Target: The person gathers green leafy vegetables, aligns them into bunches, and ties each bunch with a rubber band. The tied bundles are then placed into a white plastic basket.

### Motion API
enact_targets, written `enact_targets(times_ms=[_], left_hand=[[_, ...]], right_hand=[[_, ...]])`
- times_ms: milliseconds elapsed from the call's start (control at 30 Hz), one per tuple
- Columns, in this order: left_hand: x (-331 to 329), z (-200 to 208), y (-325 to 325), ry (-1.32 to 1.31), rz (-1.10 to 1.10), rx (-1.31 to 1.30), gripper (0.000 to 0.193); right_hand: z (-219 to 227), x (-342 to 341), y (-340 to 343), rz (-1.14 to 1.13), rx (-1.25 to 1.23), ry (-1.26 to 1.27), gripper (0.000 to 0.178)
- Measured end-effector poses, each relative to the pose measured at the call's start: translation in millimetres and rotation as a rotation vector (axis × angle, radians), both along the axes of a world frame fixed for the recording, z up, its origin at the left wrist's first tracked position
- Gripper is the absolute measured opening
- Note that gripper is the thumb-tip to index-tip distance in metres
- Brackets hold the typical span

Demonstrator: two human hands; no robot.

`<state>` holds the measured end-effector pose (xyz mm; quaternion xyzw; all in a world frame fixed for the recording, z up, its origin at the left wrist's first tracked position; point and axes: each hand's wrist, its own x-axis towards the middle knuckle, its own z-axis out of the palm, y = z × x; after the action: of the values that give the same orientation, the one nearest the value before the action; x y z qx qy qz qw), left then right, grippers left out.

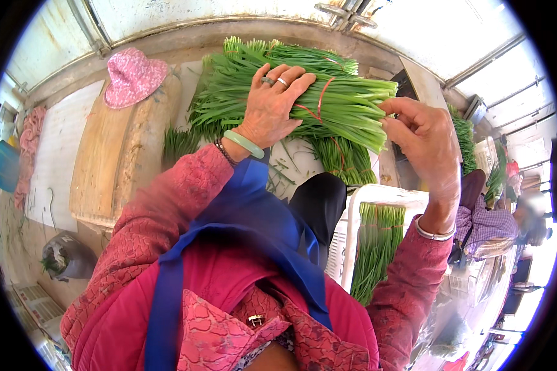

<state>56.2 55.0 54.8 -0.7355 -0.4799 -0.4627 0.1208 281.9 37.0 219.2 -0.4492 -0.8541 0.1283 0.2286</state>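
Note:
A thick bunch of green garlic chives (346, 105), tied with a red band (321, 102), lies across the top of a larger heap of chives (229, 68). My left hand (272, 102) rests over its leafy part, fingers curled down onto the leaves, holding it. At the pale cut ends on the right, my right hand (419, 127) is closed in a pinch, thumb and forefinger at the stalk tips. Whether a single stalk is between them is too small to tell. Below the heap lies another banded bunch (343, 159).
A white plastic basket (353, 216) with bundled chives (377, 241) stands at my right. To the left are a wooden block (114, 161) with a pink hat (134, 77) on it and a dark bag (71, 255). Another person in a checked sleeve (492, 229) sits far right.

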Motion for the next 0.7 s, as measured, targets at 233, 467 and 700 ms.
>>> enact_targets(times_ms=[233,467,700], left_hand=[[-1.4,-1.3,1.5,-0.034,0.007,0.002,0.078],[-7.9,-0.9,-1.3,-0.051,0.02,-0.005,0.08],[-14.0,2.4,-5.3,-0.049,0.025,-0.03,0.083]], right_hand=[[-18.2,-8.8,0.1,-0.039,-0.136,0.266,0.018],[-25.8,-24.8,-4.8,-0.082,0.01,0.285,0.017],[-32.7,-37.0,-5.2,-0.15,0.0,0.39,0.019]])
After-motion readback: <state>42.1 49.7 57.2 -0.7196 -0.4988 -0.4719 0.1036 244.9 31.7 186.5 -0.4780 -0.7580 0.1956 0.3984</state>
